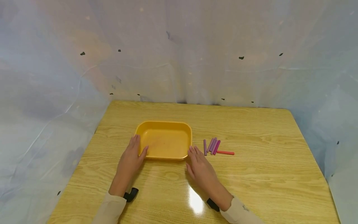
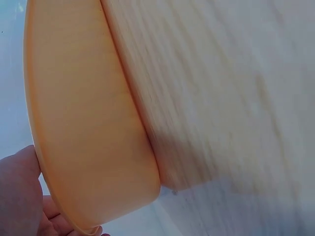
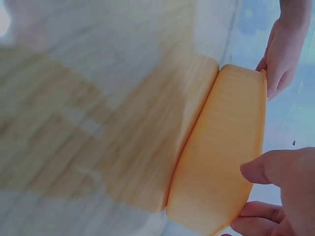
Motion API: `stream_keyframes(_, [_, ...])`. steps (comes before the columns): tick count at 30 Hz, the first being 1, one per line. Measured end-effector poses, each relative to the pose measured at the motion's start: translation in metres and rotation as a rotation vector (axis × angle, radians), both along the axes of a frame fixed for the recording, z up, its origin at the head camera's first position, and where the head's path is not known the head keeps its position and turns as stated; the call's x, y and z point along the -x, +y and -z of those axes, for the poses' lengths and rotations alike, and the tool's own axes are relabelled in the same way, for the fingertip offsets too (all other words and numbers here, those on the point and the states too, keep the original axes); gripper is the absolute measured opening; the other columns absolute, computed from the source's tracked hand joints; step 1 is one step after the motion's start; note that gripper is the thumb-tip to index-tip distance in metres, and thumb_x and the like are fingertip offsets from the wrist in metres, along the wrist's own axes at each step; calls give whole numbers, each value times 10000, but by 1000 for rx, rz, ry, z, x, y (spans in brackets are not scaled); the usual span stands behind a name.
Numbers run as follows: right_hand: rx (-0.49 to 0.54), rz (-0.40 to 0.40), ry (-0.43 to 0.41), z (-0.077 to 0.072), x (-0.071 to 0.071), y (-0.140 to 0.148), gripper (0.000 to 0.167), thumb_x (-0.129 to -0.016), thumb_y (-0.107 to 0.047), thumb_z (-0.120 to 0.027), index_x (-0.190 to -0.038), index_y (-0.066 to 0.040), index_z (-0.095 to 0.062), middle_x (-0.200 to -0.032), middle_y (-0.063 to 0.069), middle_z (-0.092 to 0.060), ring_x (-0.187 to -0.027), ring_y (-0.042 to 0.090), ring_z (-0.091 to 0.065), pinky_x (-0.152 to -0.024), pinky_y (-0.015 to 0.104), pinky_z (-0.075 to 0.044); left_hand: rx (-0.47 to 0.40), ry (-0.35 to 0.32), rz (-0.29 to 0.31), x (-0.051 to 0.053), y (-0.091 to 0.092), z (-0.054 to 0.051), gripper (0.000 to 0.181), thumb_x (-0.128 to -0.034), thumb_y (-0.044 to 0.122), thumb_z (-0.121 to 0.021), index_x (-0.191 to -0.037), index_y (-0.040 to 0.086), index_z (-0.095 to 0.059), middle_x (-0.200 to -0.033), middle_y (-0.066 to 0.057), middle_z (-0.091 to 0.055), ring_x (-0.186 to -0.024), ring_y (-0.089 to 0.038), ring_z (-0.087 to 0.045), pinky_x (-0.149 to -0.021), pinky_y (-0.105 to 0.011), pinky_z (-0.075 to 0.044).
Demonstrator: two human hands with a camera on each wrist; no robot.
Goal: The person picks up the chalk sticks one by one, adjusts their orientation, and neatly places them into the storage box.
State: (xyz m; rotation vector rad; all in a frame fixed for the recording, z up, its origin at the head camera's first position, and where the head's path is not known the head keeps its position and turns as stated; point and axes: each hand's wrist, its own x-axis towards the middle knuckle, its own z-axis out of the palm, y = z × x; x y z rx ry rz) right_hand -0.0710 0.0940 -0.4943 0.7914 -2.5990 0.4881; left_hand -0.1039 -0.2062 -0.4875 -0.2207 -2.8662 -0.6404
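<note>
A shallow yellow plastic tray [image 1: 165,158] with rounded corners lies flat on the table, with nothing in it. My left hand [image 1: 130,160] holds its near left corner, the thumb over the rim and the fingers along the outer side; in the left wrist view the thumb [image 2: 28,164] shows at the rim. At the near right corner my right hand [image 1: 202,171] touches the tray with outstretched fingers. Its thumb stands apart, in front of the near wall; the right wrist view shows this thumb [image 3: 258,169] before the tray wall [image 3: 221,137].
Right of the tray lie several slim purple and magenta sticks [image 1: 213,146], close together. A red-orange stick [image 1: 226,152] lies crosswise beside them. The wood-grain table [image 1: 260,180] ends at pale hanging sheets [image 1: 179,62] behind and at both sides.
</note>
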Motion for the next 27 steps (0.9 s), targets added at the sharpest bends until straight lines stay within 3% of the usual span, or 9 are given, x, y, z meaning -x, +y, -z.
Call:
stream_keyframes(6, [-9, 7, -23, -1, -6, 2, 482, -871, -198, -626, -1260, 59, -504, -1336, 206, -477, -1268, 334, -408, -1005, 416, -368, -2, 9, 10, -5, 1, 1, 706, -942, 394, -524, -1437, -43, -273, -1467, -217, -276, -1361, -340, -228, -1016, -529, -308])
stream_keyframes(15, [-33, -7, -52, 0, -6, 7, 489, -887, -221, -598, -1284, 43, -490, -1363, 195, -453, -1282, 318, -393, -1007, 412, -365, -9, -28, 45, -6, 2, 2, 705, -960, 386, -493, -1446, -50, -226, -1494, -212, -203, -1397, -286, -113, -1049, -517, -257])
stream_keyframes(21, [36, -44, -101, -7, 0, 21, 468, -896, -217, -602, -1297, 7, -514, -1348, 186, -474, -1271, 315, -410, -987, 436, -386, 58, 25, 48, -4, -2, 3, 768, -939, 465, -489, -1443, -57, -236, -1467, -247, -248, -1364, -365, -193, -996, -546, -323])
stream_keyframes(25, [52, -5, -106, -9, 6, 43, 448, -867, -187, -656, -1263, -9, -548, -1280, 176, -539, -1167, 311, -518, -908, 428, -460, 104, 42, 46, -1, -8, 4, 848, -909, 560, -467, -1445, -54, -231, -1456, -258, -267, -1357, -382, -202, -983, -555, -335])
stream_keyframes(27, [51, 34, -109, -8, 10, 57, 405, -847, -163, -682, -1216, -27, -583, -1174, 155, -612, -1008, 275, -615, -793, 391, -523, 116, 24, 51, 1, -11, 4, 893, -894, 599, -455, -1452, -52, -204, -1464, -259, -248, -1366, -378, -174, -1009, -553, -302])
